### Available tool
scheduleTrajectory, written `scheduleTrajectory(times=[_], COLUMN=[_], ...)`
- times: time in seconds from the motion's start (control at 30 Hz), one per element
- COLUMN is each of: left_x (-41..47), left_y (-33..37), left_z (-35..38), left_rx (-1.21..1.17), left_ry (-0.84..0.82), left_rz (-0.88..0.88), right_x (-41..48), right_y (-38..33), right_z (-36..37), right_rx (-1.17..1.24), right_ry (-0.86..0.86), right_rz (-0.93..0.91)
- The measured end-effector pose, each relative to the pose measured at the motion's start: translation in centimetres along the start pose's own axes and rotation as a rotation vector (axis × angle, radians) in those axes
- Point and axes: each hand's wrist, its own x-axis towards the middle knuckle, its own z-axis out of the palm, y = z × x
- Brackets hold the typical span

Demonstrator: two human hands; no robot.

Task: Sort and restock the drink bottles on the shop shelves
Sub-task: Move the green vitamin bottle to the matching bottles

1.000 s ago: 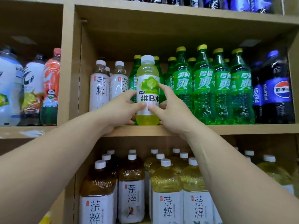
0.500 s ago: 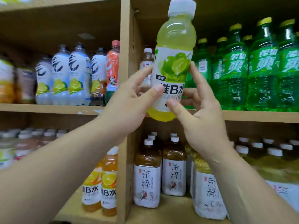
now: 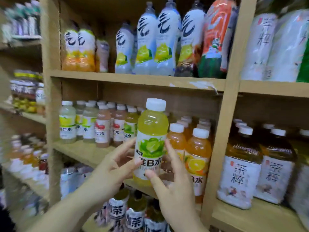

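A yellow-green lime drink bottle (image 3: 151, 131) with a white cap stands upright in the air before the middle shelf (image 3: 87, 152). My left hand (image 3: 115, 166) grips its label from the left, thumb across the front. My right hand (image 3: 170, 186) holds it from the right, thumb on the lower label and fingers behind. Just right of it stand orange drink bottles (image 3: 196, 154) with white caps. Behind and left of it is a row of similar small bottles (image 3: 103, 126), some lime, some pink.
The upper shelf carries tall white sparkling-water bottles (image 3: 160, 39) and an orange one (image 3: 215, 34). Brown tea bottles (image 3: 240, 166) fill the right bay past a wooden upright (image 3: 222, 131). More tea bottles (image 3: 135, 215) stand below. Blurred shelves run along the left.
Both hands have carried the lime bottle off the green-soda shelf, leftward and down to the lower shelf with the small juice bottles. The view has swung left with it.
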Motion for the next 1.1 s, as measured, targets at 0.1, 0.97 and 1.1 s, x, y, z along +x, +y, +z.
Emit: scheduleTrajectory(times=[0.1,0.97,1.1], left_x=[1.6,17.3,17.4], left_y=[-3.6,-19.3,-19.9], left_z=[-3.9,-17.6,-17.5], left_rx=[0.017,0.037,0.142], left_ry=[-0.027,-0.243,-0.209], left_rz=[-0.061,-0.16,-0.105], right_x=[1.3,12.3,12.7], right_y=[2.2,9.9,10.2], right_z=[4.4,19.4,19.7], right_rx=[-0.03,-0.432,-0.461], right_ry=[-0.045,0.062,0.061], right_rz=[0.069,0.402,0.415])
